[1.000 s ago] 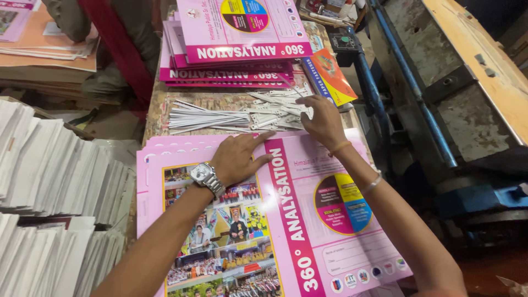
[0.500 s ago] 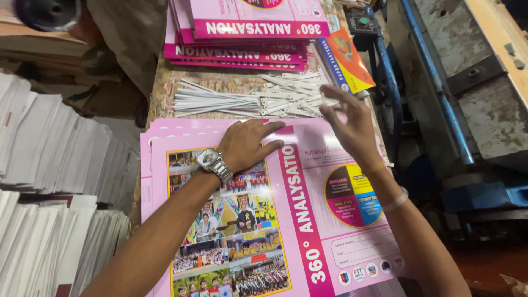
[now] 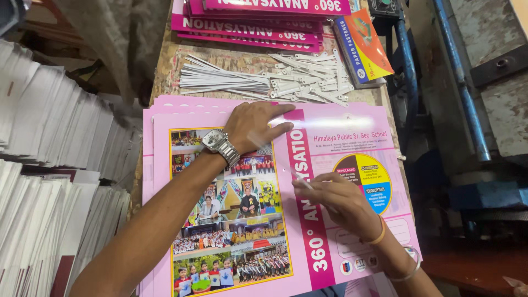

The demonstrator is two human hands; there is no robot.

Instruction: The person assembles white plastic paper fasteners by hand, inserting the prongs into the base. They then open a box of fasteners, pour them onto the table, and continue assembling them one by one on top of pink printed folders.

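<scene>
Right now, line by line:

Left hand: lies flat, palm down, fingers spread and pointing to the right, pressing on the upper middle of the pink folder cover; it grips nothing. A metal wristwatch sits on that wrist.

Right hand: rests on the cover's right half, beside the round coloured chart, fingers drawn together around a thin pale fastener strip whose tip shows past the fingertips; the pinch itself is partly hidden.

Pink folder cover: open and flat, topmost of a small stack of like covers, filling the near part of the worktop; its photo panel lies under the left forearm.

Loose fastener strips: a scattered white heap toward the worktop's far edge, just beyond the cover, well apart from the right hand.

Far edge: more pink folders stacked; a blue fastener box at the far right corner.

Left of the worktop: stacks of white paper.
</scene>
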